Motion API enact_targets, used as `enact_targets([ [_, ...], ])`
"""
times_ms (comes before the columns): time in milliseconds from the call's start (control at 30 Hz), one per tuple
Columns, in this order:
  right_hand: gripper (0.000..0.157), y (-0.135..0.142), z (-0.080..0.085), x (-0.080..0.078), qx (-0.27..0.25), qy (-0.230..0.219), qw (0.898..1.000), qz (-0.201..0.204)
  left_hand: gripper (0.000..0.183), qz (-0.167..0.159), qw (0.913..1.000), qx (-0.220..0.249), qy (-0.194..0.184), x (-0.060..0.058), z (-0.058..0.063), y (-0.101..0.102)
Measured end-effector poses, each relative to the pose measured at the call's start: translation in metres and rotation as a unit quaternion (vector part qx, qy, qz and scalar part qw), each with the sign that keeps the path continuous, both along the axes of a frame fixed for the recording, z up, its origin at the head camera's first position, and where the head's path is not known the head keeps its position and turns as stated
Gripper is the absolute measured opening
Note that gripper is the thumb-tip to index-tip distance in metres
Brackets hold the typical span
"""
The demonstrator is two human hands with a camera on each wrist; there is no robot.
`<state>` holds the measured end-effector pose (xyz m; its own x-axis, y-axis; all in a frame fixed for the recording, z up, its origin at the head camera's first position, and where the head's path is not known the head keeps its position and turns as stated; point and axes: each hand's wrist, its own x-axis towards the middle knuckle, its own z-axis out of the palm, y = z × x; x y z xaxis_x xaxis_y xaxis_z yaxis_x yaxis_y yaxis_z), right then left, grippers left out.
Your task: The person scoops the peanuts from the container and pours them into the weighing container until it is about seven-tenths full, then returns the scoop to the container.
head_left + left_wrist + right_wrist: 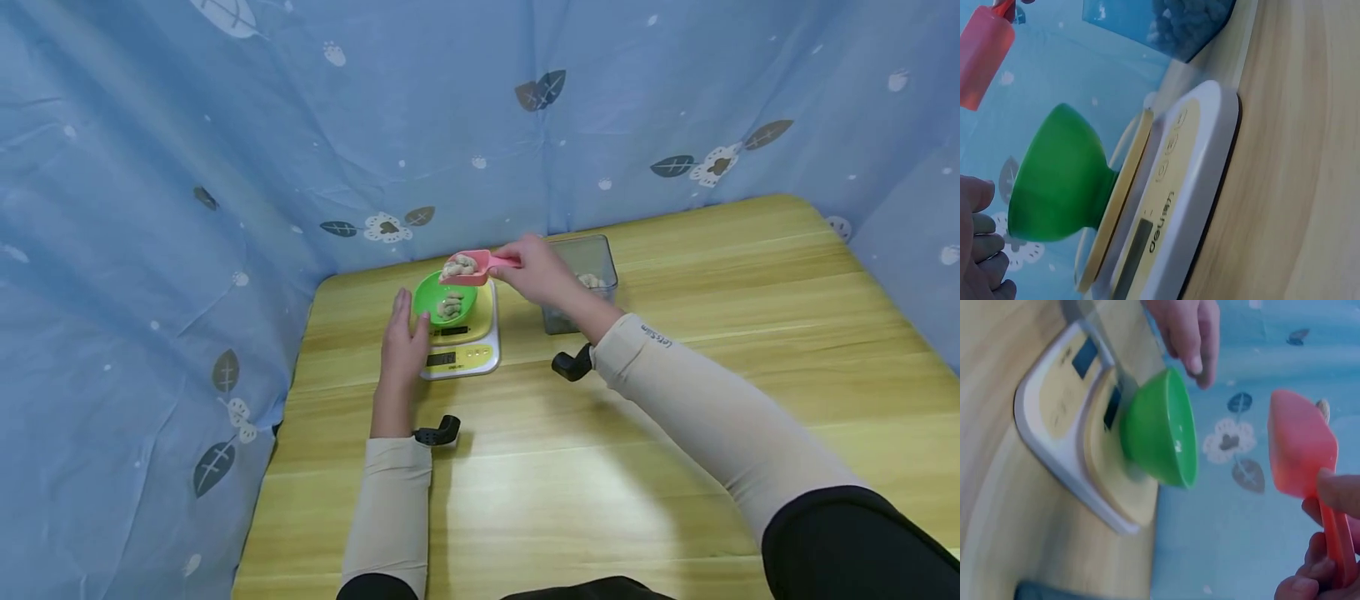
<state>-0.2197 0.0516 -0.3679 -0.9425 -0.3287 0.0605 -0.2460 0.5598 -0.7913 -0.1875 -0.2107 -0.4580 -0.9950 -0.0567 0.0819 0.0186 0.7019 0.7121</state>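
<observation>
Precariously, the right hand (pixel 542 271) is gripping a pink plastic scoop (pixel 483 264), overtilting possibly spilling pale lumps (pixel 460 266) past the round green bowl (pixel 428 294), left hand (pixel 405 344) hovering empty at its eight o'clock.

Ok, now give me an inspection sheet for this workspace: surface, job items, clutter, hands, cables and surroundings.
Surface: wood-grain table, with glare near the middle.
Job items: green bowl upright on a yellow-and-white scale; grey see-through container to the scale's right; pink scoop held higher than the bowl; pale pieces in scoop, bowl and container.
Clutter: nothing seen.
Hands: right hand grips the scoop; left hand is beside the bowl, apart from it.
Cables: nothing seen.
Surroundings: blue patterned curtain behind the table and along its left.
</observation>
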Motion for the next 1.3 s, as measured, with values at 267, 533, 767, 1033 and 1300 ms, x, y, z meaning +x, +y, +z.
enact_targets([
  [267,0.038,-0.033,-0.016,0.002,-0.004,-0.025,1.0,-0.013,0.061,-0.003,0.9993,0.033,-0.019,-0.004,-0.004,-0.005],
  [533,0.04,-0.049,-0.037,0.001,0.031,-0.048,0.997,-0.046,0.06,-0.016,0.9984,0.052,-0.017,-0.011,-0.006,-0.004],
  [767,0.041,-0.057,-0.048,0.0,0.071,-0.023,0.996,-0.05,0.06,-0.022,0.9988,0.039,-0.02,-0.012,-0.009,-0.002],
  [1033,0.042,-0.059,-0.048,0.0,0.143,0.056,0.988,-0.026,0.061,-0.01,0.9992,0.035,-0.019,-0.01,-0.01,0.002],
  [1300,0.05,-0.06,-0.044,0.004,0.222,0.152,0.963,0.017,0.06,-0.006,0.9994,0.03,-0.018,-0.01,-0.01,0.002],
])
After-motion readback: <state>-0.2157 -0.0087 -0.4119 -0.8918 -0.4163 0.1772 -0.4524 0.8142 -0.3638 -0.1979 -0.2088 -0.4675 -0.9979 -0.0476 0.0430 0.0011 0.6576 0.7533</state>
